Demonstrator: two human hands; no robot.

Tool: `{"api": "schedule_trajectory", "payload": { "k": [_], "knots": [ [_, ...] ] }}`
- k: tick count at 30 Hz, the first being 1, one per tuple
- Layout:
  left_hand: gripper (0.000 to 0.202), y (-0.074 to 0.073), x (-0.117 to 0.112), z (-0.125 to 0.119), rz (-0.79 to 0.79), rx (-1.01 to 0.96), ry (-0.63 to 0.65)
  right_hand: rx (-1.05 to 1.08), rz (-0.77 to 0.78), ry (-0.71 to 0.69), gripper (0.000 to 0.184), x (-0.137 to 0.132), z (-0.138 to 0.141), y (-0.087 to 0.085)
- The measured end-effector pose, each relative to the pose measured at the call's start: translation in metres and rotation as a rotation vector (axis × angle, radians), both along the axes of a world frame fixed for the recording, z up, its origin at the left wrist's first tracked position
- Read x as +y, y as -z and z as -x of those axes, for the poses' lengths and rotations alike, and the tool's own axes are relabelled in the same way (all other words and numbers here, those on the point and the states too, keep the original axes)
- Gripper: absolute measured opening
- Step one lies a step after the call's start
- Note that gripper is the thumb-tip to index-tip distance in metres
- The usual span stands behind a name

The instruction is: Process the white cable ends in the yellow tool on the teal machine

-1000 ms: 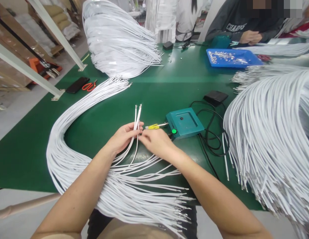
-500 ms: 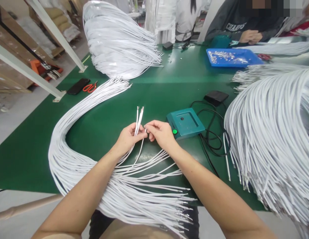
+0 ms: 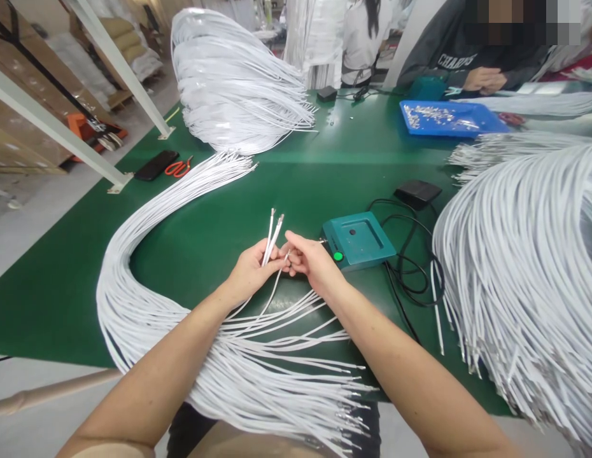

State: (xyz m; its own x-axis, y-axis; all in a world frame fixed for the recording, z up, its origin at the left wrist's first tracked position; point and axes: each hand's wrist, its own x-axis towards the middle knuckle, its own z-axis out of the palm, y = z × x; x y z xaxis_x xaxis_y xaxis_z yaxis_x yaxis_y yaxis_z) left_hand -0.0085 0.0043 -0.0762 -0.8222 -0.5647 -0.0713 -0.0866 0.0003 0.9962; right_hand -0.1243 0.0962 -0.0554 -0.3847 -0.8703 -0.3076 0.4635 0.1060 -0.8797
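Note:
My left hand (image 3: 255,267) is closed around a few white cables (image 3: 275,236), whose bare metal ends point up above its fingers. A separate white cable (image 3: 278,280) rises from below to the gap between the two hands, its tip by my left thumb. My right hand (image 3: 308,257) meets the left there, with curled fingers against this cable's tip and one digit raised off it. What lies inside its palm is hidden. Below both forearms spreads a large bundle of white cables (image 3: 277,375), curving left and back across the green table (image 3: 181,254).
Right of my hands sits a teal device (image 3: 358,238) with a green button, black cords (image 3: 413,254) and a black pedal-like block (image 3: 417,193). Coiled cable bundles stand at right (image 3: 520,254) and back (image 3: 233,83). Farther off are a blue tray (image 3: 449,130), red-handled scissors (image 3: 179,166), a phone (image 3: 156,165) and a seated person.
One digit of my right hand has lifted from the single cable's tip, and that tip now shows between the hands. The whole view has shifted slightly, moving things down and right.

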Motion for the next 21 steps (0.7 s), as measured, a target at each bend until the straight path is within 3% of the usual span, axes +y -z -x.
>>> {"api": "schedule_trajectory", "payload": {
  "k": [9, 16, 21],
  "knots": [
    [0.028, -0.0043, -0.0001, -0.001, -0.047, 0.039, -0.002, -0.125, 0.078, -0.135, 0.029, 0.0034, 0.007, 0.0044],
    [0.027, -0.0043, -0.0032, -0.0023, -0.016, 0.027, -0.011, -0.102, 0.081, -0.063, 0.032, 0.0029, 0.0033, -0.0008],
    [0.028, -0.0079, -0.0036, -0.003, 0.003, 0.012, -0.031, -0.102, 0.113, -0.087, 0.033, 0.0033, 0.0039, -0.0006]
  ]
}}
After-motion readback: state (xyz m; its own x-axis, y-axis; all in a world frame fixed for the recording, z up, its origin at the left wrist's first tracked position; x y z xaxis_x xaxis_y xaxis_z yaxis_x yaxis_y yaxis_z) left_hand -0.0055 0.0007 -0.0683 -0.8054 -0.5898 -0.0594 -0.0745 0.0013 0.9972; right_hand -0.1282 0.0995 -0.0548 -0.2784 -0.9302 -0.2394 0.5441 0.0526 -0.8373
